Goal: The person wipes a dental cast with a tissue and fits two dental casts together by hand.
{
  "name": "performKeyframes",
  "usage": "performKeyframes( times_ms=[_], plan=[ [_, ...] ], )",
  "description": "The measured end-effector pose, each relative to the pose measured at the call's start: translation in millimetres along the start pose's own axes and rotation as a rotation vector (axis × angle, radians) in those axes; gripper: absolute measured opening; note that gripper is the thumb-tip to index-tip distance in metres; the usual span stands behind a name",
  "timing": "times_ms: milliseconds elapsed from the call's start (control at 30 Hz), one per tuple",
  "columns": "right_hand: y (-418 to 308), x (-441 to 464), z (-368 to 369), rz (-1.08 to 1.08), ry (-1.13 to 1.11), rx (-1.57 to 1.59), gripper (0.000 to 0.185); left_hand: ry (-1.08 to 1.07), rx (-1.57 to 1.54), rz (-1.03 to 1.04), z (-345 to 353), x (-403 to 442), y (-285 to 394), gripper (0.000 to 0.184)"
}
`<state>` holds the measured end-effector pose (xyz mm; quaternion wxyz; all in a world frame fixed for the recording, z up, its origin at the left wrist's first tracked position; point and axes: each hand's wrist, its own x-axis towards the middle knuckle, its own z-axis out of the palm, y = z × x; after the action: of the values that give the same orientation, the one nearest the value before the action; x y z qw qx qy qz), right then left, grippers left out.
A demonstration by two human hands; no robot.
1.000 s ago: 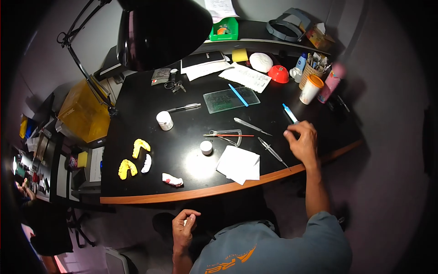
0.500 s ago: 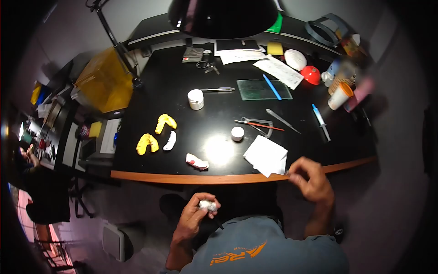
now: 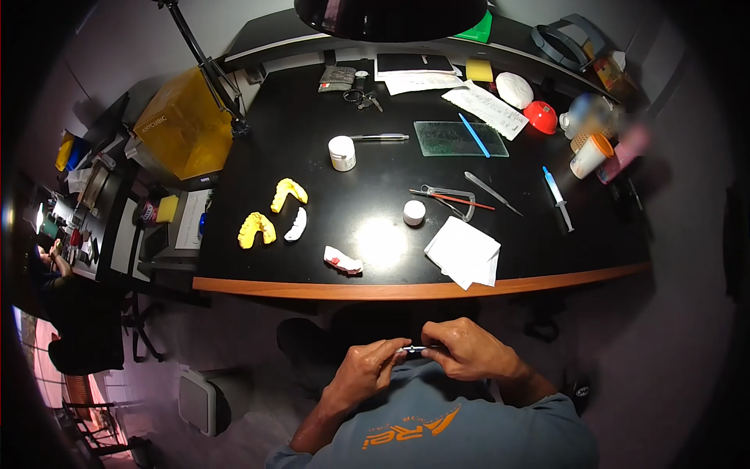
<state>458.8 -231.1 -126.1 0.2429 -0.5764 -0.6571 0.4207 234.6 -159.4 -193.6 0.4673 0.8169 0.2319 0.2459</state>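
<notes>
Close to my body, just off the front edge of the desk, my left hand (image 3: 363, 371) and my right hand (image 3: 473, 350) meet, fingertips pinched. Between them is a small silvery-white thing (image 3: 412, 349), touched from both sides; most of it is hidden and I cannot make out its kind. On the desk ahead lie a white dental model piece with a red patch (image 3: 344, 260), two yellow dental arch models (image 3: 256, 229) (image 3: 289, 195) and a smaller white arch piece (image 3: 296, 224). Folded white paper (image 3: 464, 252) rests at the desk edge beyond my right hand.
A small white jar (image 3: 414, 213), a larger white jar (image 3: 341, 153), a caliper (image 3: 457, 199), a spatula (image 3: 494, 194), a syringe (image 3: 558, 198) and a glass slab (image 3: 445, 141) stand or lie on the desk. A black lamp (image 3: 391, 17) hangs overhead. Someone sits far left.
My right hand has come from beside the paper at the desk edge to my left hand. My left hand has moved right, and the lumpy white piece it held no longer shows clearly.
</notes>
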Motion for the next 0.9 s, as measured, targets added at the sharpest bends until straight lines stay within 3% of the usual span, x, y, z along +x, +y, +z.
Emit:
performKeyframes(
  times_ms=[200,267,500,633,700,767,800,900],
  plan=[
    [1.4,-6.1,-5.9,-0.007,0.009,-0.033,0.015,-0.005,-0.069,-0.079,-0.4,3.7,11.0,0.033],
    [8.7,-9.6,-4.1,-0.002,0.105,-0.032,0.016,-0.026,-0.01,-0.139,-7.3,5.7,18.3,0.033],
    [5.9,-12.4,-9.7,0.012,0.11,-0.037,0.014,0.113,-0.199,-0.143,8.0,0.0,5.9,0.03],
    [5.3,-28.4,-37.9,0.002,0.19,-0.052,0.014,0.108,-0.152,-0.118,-0.8,4.5,13.5,0.024],
    [6.3,-44.1,-57.1,0.064,0.418,0.121,0.01,0.132,-0.22,-0.131,-2.0,0.9,7.1,0.022],
    [22.9,-55.7,-74.3,0.002,0.73,-0.116,0.007,0.155,-0.209,-0.152,-4.8,-2.2,1.9,0.022],
    [35.6,-59.4,-79.6,0.14,0.863,-0.043,0.007,0.165,-0.203,-0.162,-6.0,-3.7,-1.1,0.022],
    [67.6,-68.5,-107.0,0.328,1.009,-0.322,0.008,0.172,-0.164,-0.173,-8.4,-6.4,-8.1,0.021]
  ],
)
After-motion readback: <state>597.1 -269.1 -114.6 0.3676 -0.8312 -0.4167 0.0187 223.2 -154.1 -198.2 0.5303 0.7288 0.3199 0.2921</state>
